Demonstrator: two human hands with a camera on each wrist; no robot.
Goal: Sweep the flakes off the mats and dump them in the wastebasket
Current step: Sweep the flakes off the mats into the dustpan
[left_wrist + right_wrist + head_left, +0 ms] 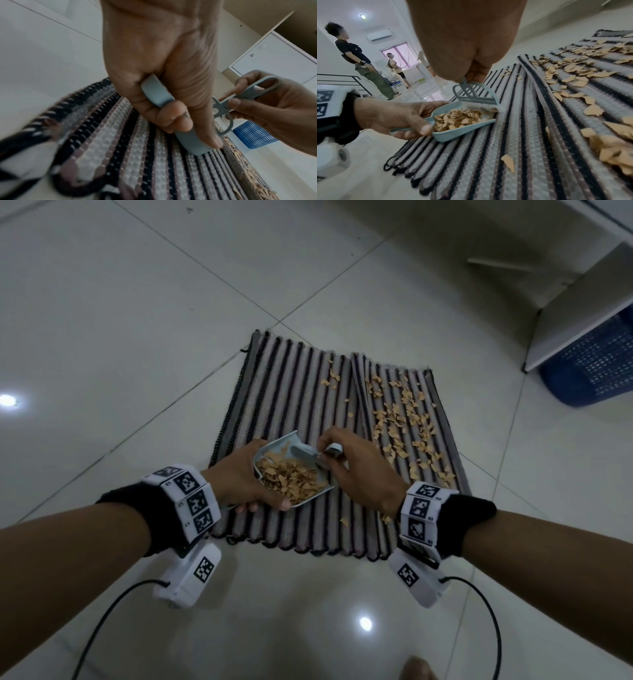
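Observation:
Two striped mats lie side by side on the tile floor, the left mat [291,392] and the right mat [424,446]. Tan flakes [407,419] are scattered mostly over the right mat. My left hand [239,477] grips the handle of a pale blue dustpan [270,450] that rests on the left mat, heaped with flakes [462,119]. My right hand [352,463] grips the handle of a small blue brush [476,97], whose bristles sit at the dustpan's mouth. In the left wrist view my fingers curl round the dustpan handle [157,94].
A blue mesh wastebasket [596,364] stands at the right, partly under a white shelf unit [579,313]. A bare foot [418,669] shows at the bottom edge. Two people [363,60] stand far off to the left. Cables trail from both wrist cameras.

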